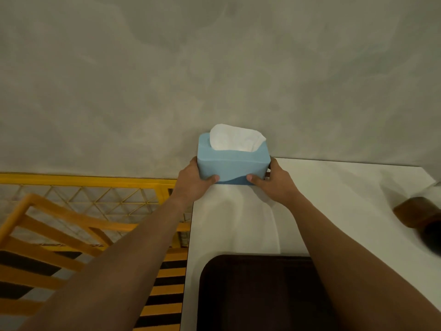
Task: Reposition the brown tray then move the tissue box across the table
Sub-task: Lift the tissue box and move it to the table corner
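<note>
**Blue tissue box held at the far corner of the table**

So, one tissue box (232,163), pale blue, with one white tissue (235,138) puffed out of the top slot. No brand, label or writing on it that I can read; the side facing the camera is just plain blue. It sits right at the far left corner of the white table (334,187), and I can't tell whether its bottom is touching the tabletop or just above it.

Two hands on it, one at each end. The left hand (193,181) cups the left end, thumb pressed on the front face, other fingers wrapped behind out of sight. The right hand (269,181) does the same on the right end, thumb on the front, fingers curled round the side.

One brown tray (250,295) lies flat nearer the camera than the box, under the right forearm. Right of the box, at the table's edge, there's one blurry brown wooden thing (415,213), can't make out what. Left of the table: a yellow railing (83,180) and one orange slatted chair (55,235).
</note>
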The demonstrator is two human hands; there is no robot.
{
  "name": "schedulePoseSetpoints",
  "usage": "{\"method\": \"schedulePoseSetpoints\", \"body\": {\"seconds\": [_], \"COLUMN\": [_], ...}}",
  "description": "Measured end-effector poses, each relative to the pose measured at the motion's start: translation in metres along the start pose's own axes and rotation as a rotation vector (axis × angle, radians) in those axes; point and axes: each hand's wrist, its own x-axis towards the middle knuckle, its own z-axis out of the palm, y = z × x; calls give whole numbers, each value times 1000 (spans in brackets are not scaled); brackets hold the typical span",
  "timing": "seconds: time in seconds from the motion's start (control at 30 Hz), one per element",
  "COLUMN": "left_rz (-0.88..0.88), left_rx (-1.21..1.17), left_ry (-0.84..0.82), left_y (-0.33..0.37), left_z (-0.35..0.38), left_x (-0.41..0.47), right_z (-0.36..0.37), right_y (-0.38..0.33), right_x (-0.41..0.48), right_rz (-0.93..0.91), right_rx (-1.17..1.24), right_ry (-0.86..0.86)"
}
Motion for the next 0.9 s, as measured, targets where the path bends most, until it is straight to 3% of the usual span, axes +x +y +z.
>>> {"method": "schedulePoseSetpoints", "body": {"seconds": [0.9], "left_rz": [-91], "left_rx": [-37], "left_ry": [-44], "left_y": [-6], "left_z": [0], "left_x": [3], "right_z": [5], "right_y": [4], "right_x": [-4], "right_rz": [-51], "right_rx": [22], "right_ry": [-65]}}
